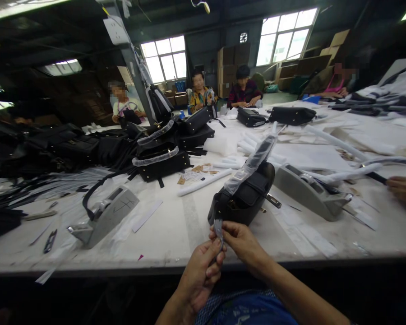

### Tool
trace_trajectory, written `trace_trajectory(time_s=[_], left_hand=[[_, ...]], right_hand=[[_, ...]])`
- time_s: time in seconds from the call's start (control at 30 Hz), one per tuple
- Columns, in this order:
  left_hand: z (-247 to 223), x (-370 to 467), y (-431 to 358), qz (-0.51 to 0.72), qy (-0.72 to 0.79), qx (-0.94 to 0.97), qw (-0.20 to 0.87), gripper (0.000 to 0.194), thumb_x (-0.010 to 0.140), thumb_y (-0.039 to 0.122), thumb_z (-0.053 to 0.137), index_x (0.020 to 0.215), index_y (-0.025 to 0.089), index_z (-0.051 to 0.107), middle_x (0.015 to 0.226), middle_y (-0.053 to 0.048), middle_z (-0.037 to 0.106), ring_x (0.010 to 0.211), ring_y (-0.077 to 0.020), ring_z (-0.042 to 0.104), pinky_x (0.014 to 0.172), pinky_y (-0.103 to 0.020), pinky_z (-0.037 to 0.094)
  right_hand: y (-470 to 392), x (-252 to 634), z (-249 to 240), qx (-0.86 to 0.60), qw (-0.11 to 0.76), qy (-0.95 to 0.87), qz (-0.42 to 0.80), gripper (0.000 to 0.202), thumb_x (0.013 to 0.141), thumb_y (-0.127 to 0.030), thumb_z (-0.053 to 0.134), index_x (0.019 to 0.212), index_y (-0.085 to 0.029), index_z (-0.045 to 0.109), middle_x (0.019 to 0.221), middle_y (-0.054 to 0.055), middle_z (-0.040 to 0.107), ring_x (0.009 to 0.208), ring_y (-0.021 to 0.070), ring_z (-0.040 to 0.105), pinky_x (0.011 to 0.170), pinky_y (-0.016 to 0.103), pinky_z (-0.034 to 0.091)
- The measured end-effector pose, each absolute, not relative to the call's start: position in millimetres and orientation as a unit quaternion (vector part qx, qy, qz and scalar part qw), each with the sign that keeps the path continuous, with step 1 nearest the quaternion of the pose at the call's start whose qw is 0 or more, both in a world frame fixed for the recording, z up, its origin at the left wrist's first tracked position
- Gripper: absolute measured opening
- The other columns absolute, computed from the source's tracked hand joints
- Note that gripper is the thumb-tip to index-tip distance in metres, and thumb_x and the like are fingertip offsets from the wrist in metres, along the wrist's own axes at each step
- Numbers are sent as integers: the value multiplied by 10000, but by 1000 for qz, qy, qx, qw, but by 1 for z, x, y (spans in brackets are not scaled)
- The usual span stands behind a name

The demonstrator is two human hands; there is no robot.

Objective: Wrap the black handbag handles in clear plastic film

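Observation:
In front of me on the table lies a black handbag (245, 198), its handle (250, 164) wrapped in clear plastic and pointing away from me. From the bag's near end a narrow strap (218, 228), which looks covered in thin plastic, comes down to my hands. My left hand (203, 271) pinches its lower end between thumb and fingers. Just above and to the right, the fingers of my right hand (242, 243) are closed on the same strap, close to the bag. The fingertips hide part of the strap.
Grey tape dispensers stand left (104, 216) and right (307, 189) of the bag. Black bags (162, 164) with wrapped handles are piled at the left. White tubes (205, 182) and paper scraps lie beyond. Another person's hand (404, 189) is at the right edge; several people sit across the table.

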State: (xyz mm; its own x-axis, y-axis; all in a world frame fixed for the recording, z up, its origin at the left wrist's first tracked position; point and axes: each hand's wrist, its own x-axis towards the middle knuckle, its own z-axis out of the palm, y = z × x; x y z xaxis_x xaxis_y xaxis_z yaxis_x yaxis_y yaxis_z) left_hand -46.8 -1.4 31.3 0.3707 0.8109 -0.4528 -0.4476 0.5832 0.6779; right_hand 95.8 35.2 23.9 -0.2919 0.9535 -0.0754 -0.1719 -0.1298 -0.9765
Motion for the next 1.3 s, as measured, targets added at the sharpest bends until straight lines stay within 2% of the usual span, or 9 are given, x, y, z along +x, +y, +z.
trace_trajectory(time_s=[0.27, 0.43, 0.67, 0.83, 0.97, 1.07, 1.2, 1.27, 1.3], left_hand=[[28, -45, -6, 373, 366, 198, 829, 379, 771, 404, 809, 882, 98, 613, 650, 63, 476, 399, 35, 159, 337, -104, 75], [21, -43, -8, 400, 348, 143, 836, 380, 742, 361, 840, 884, 94, 609, 668, 68, 469, 402, 43, 163, 325, -85, 97], [19, -45, -9, 416, 330, 86, 843, 371, 730, 288, 861, 898, 93, 593, 662, 76, 461, 391, 51, 211, 315, -73, 115], [16, -42, -11, 420, 327, 88, 842, 354, 749, 280, 847, 935, 123, 590, 647, 83, 450, 385, 45, 234, 324, -72, 115], [14, -35, -14, 421, 358, 91, 828, 460, 656, 354, 906, 909, 133, 591, 630, 83, 458, 390, 39, 214, 335, -81, 106], [14, -34, -13, 419, 387, 135, 810, 519, 619, 458, 904, 902, 145, 603, 632, 82, 470, 397, 29, 168, 343, -102, 101], [15, -46, -4, 401, 514, 402, 643, 521, 762, 680, 680, 809, 161, 651, 673, -5, 581, 486, -82, 446, 443, -188, 381], [16, -53, 5, 426, 605, 508, 441, 532, 827, 688, 580, 956, 184, 693, 961, -97, 690, 859, -241, 639, 788, -341, 528], [16, -55, 10, 443, 636, 533, 340, 551, 853, 667, 550, 1125, 202, 666, 1179, -122, 663, 1090, -306, 603, 974, -424, 469]], right_hand=[[47, 92, 30, -428, 375, -456, 684, 465, 647, -540, 831, 849, -126, 763, 864, 97, 750, 846, 202, 682, 777, 309, 515], [47, 96, 32, -400, 357, -480, 694, 416, 732, -506, 769, 913, -132, 746, 912, 97, 744, 901, 221, 687, 849, 368, 516], [25, 121, 35, -298, 333, -421, 789, 528, 741, -272, 788, 1244, -198, 648, 1351, 109, 611, 1288, 248, 534, 1088, 402, 393], [24, 109, 38, -252, 341, -342, 838, 398, 610, -82, 670, 997, -173, 693, 1355, 99, 614, 1261, 260, 553, 1009, 367, 443], [28, 96, 38, -263, 378, -305, 834, 137, 609, -78, 638, 654, -173, 549, 1176, 70, 715, 1145, 230, 633, 1060, 350, 401], [25, 104, 38, -221, 385, -312, 840, 195, 690, -140, 698, 876, -186, 664, 1283, 80, 668, 1249, 235, 571, 1097, 378, 372], [10, 139, 26, -241, 379, -421, 788, 587, 825, -363, 724, 1374, -238, 558, 1414, 108, 573, 1307, 252, 530, 1097, 405, 379], [-2, 160, 10, -329, 376, -488, 715, 550, 836, -427, 721, 1328, -206, 613, 1338, 121, 634, 1259, 265, 574, 1092, 401, 392], [-8, 168, 1, -376, 373, -510, 679, 518, 839, -458, 711, 1278, -190, 654, 1273, 128, 675, 1222, 277, 603, 1079, 407, 410]])
